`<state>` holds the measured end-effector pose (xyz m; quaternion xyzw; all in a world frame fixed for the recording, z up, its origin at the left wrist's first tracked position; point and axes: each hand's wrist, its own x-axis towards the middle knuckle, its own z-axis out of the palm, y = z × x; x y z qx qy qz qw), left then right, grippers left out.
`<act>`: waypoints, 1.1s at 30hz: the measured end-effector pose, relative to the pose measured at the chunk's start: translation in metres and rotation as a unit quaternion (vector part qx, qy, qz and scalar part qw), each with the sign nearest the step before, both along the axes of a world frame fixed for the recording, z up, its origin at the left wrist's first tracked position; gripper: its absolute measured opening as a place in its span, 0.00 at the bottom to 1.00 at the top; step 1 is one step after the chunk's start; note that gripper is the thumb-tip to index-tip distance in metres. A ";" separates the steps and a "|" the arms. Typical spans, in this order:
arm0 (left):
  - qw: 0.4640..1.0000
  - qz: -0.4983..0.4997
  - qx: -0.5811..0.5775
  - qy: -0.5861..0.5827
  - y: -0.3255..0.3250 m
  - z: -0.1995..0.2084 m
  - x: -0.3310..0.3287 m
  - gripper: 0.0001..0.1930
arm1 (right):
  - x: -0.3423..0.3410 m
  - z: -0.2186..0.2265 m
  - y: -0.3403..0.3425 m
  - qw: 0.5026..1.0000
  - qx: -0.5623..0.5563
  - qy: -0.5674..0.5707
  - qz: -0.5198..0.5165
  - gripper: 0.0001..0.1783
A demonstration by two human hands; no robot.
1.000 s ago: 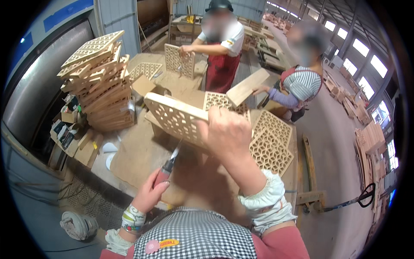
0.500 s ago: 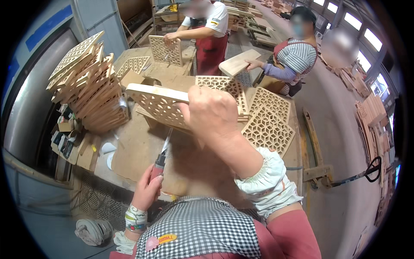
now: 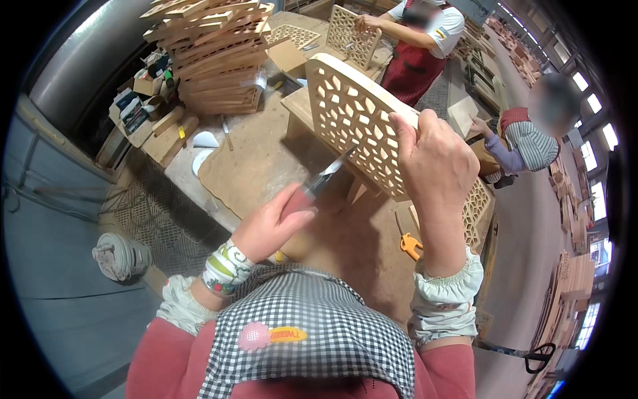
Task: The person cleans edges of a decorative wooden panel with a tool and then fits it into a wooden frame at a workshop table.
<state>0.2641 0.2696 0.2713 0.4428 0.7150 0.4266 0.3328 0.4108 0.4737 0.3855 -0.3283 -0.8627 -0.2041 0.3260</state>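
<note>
My right hand [image 3: 437, 159] grips the upper right edge of a pale wooden lattice panel [image 3: 351, 113], its thumb on the near face. The panel stands tilted on a wooden support [image 3: 302, 113], its pattern of cut-out holes facing me. My left hand [image 3: 269, 223] is closed round the red and dark handle of a knife [image 3: 327, 174]. The blade points up and right, its tip at the holes in the panel's face; whether it touches the wood I cannot tell. An orange-handled tool [image 3: 411, 246] lies on the table below my right hand.
A tall, uneven stack of wooden panels [image 3: 219, 63] stands at the back left, beside boxes and small tools [image 3: 136, 106]. One co-worker [image 3: 419, 40] holds another lattice panel [image 3: 351, 36] across the table. A second person [image 3: 525, 143] works at the right. A white bucket [image 3: 123, 256] stands lower left.
The view has swung, shifting the scene. My right hand has tilted the panel so its holed face shows more fully. My left hand has brought the knife up to that face.
</note>
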 end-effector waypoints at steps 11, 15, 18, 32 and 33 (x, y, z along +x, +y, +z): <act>0.994 0.047 0.032 0.092 0.039 0.002 -0.009 0.29 | -0.001 0.002 -0.008 0.999 0.041 -0.031 -0.009 0.22; 0.992 0.047 0.050 0.106 0.047 -0.010 -0.009 0.26 | -0.002 0.002 -0.006 0.999 0.038 -0.027 -0.010 0.23; 0.997 0.031 0.047 0.059 0.050 -0.011 -0.013 0.28 | -0.002 0.001 -0.006 0.999 0.024 -0.029 -0.014 0.23; 0.972 -0.003 -0.013 -0.233 0.050 0.004 -0.019 0.21 | 0.000 -0.001 -0.006 0.998 0.023 -0.050 -0.022 0.23; 0.969 -0.008 -0.011 -0.246 0.049 0.003 -0.020 0.21 | 0.001 -0.001 -0.006 0.998 0.022 -0.055 -0.023 0.23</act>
